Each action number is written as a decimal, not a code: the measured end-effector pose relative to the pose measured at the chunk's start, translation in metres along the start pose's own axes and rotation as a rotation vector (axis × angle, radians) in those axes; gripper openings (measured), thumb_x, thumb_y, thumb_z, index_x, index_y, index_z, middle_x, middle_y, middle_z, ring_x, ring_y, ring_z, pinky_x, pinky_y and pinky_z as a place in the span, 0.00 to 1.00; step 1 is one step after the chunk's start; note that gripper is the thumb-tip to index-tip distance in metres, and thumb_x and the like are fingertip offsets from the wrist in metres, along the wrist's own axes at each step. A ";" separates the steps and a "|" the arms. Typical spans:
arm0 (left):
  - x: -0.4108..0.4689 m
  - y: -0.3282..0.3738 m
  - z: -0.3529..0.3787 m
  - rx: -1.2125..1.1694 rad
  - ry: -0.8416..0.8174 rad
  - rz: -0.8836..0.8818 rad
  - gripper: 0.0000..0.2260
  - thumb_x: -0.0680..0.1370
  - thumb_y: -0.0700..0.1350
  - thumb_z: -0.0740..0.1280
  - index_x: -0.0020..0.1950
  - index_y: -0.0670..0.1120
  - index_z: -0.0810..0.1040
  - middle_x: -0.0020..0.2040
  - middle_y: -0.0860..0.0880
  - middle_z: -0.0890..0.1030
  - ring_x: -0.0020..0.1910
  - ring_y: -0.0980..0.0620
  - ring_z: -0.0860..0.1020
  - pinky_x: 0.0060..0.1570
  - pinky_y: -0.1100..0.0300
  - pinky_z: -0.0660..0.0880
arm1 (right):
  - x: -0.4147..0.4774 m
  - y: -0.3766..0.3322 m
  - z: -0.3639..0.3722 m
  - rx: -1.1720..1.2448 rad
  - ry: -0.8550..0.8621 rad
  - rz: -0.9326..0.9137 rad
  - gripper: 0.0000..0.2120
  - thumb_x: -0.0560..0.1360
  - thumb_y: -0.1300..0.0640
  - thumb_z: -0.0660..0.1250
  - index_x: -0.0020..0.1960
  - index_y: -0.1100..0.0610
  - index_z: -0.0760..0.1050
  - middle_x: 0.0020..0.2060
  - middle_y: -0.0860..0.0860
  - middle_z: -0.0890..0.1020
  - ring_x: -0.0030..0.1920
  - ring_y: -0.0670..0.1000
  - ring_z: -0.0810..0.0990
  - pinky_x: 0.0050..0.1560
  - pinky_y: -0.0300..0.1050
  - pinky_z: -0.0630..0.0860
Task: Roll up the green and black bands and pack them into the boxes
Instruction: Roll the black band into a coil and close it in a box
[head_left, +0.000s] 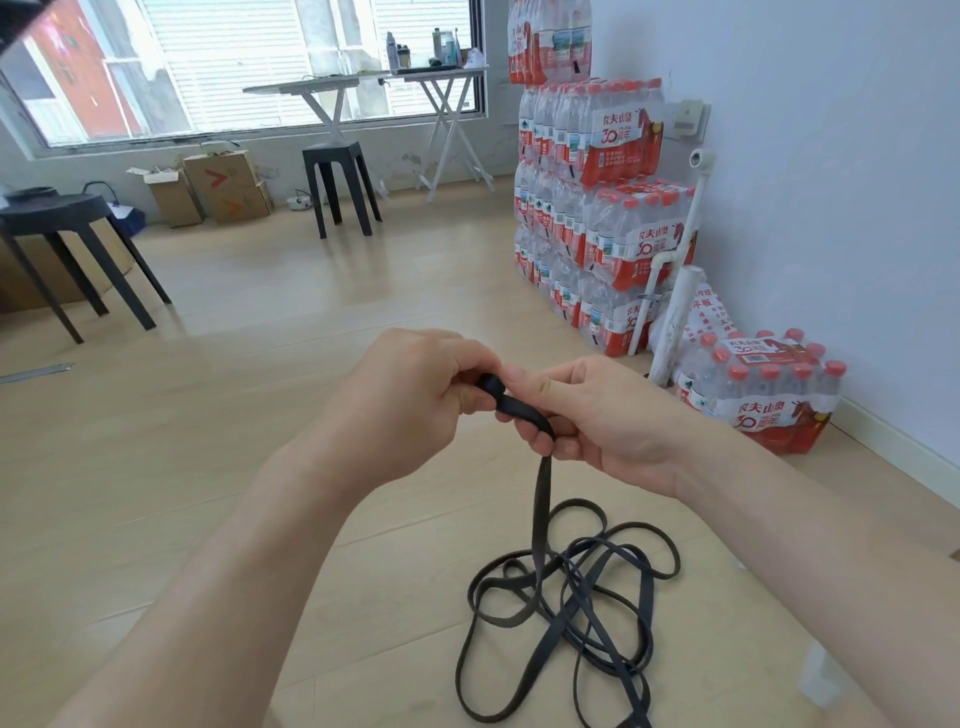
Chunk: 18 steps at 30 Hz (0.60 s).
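left hand: my fingers curl, pinching the black band's small rolled end | right hand: pinches the strap just beside | band hangs below my fingers into loose floor loops | water-bottle pack near right

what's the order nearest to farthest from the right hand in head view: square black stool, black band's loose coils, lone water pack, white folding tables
1. black band, loose coils on floor below right hand
2. lone water pack, floor, right
3. square black stool, mid-room
4. white folding tables, by window
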<state>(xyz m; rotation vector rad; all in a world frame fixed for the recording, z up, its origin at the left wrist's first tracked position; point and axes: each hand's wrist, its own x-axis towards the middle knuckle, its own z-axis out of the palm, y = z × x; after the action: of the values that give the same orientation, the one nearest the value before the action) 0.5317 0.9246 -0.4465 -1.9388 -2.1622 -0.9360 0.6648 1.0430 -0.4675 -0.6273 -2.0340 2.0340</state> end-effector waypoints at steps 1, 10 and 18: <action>0.000 0.000 0.001 0.007 -0.012 0.027 0.08 0.71 0.35 0.71 0.45 0.47 0.83 0.39 0.51 0.81 0.40 0.50 0.78 0.44 0.50 0.76 | 0.000 0.000 0.001 -0.015 0.019 -0.011 0.25 0.67 0.41 0.70 0.47 0.64 0.81 0.34 0.54 0.77 0.31 0.46 0.72 0.32 0.37 0.64; -0.001 -0.001 0.007 -0.345 0.042 -0.134 0.09 0.67 0.36 0.76 0.43 0.47 0.82 0.39 0.46 0.82 0.39 0.48 0.80 0.44 0.54 0.78 | 0.000 0.005 0.000 -0.018 0.025 -0.148 0.11 0.72 0.52 0.69 0.42 0.61 0.81 0.30 0.51 0.77 0.31 0.47 0.73 0.32 0.35 0.66; -0.004 -0.013 0.011 -0.933 -0.037 -0.261 0.11 0.65 0.44 0.76 0.46 0.43 0.85 0.42 0.41 0.79 0.46 0.36 0.76 0.54 0.41 0.73 | -0.001 0.005 0.001 0.299 -0.183 -0.144 0.12 0.72 0.58 0.64 0.50 0.65 0.78 0.33 0.53 0.77 0.34 0.48 0.74 0.30 0.33 0.68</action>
<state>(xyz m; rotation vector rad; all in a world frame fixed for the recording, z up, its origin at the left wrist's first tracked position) 0.5242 0.9261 -0.4621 -1.9532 -2.2294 -2.2841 0.6655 1.0415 -0.4720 -0.2399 -1.7502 2.3142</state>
